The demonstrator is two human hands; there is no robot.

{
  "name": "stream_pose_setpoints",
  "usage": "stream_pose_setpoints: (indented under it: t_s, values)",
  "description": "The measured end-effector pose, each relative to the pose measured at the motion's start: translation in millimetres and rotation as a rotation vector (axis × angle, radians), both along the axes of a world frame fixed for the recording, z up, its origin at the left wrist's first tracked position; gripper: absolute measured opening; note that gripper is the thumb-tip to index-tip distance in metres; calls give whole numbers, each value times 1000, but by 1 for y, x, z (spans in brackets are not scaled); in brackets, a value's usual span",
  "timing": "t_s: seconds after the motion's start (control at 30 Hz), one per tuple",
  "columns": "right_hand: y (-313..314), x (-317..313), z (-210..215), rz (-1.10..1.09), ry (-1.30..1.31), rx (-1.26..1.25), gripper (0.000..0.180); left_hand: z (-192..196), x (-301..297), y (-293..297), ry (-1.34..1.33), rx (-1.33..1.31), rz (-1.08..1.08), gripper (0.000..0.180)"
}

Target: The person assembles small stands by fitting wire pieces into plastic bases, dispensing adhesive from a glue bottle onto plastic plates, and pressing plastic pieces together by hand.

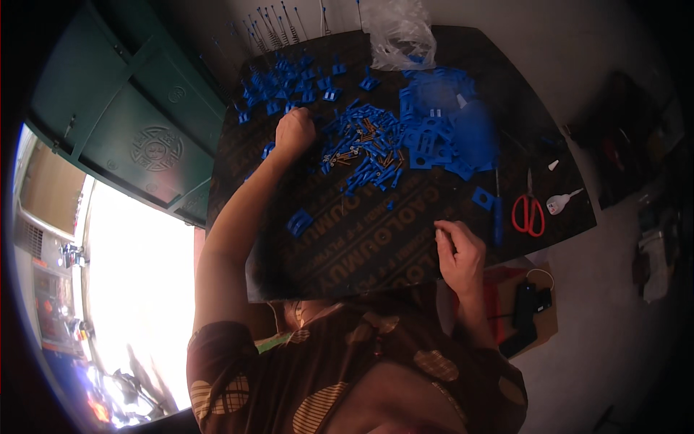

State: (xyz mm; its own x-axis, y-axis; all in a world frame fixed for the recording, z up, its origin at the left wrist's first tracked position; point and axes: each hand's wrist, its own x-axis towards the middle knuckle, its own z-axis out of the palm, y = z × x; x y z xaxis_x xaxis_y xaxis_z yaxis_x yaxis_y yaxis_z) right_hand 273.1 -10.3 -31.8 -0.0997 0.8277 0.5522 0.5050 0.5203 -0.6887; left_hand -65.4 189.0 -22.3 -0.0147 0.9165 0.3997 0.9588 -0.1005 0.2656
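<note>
My left hand (295, 132) reaches across the dark plywood table (318, 249) to the near edge of a group of blue plastic pieces with upright parts (278, 83). Its fingers are closed, and a blue piece shows right at the fingertips; whether they grip it is hidden. My right hand (461, 253) hovers by the table's near edge, fingers partly curled, thumb apart, nothing in it. Between the hands lies a heap of small blue plugs and brown screws (365, 145). A lone blue part (299, 222) rests nearer me on the left.
Flat blue plates (434, 134) are piled at the back right, near a clear plastic bag (401, 36). A blue-handled screwdriver (497, 220), red-handled scissors (528, 215) and a small white bottle (560, 203) lie on the right. A green metal door (155, 116) stands left.
</note>
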Motion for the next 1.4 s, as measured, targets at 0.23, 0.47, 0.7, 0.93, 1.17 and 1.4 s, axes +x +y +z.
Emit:
stream_pose_setpoints:
  t_s: [0.23,0.47,0.7,0.93,1.17,1.4]
  values:
    - [0,1,2,3,-11,10,10,4,8,35,-91,-94,34,18]
    - [0,0,2,2,7,4,10,8,29,51,-20,-134,-116,27]
    - [1,0,2,11,12,-14,10,12,42,58,56,-132,-201,31]
    - [1,0,3,13,23,-17,11,17,48,51,99,-166,-270,35]
    - [-1,0,3,6,18,-25,11,16,49,39,92,-123,-346,38]
    - [1,0,1,8,23,10,10,17,48,35,142,-117,-377,39]
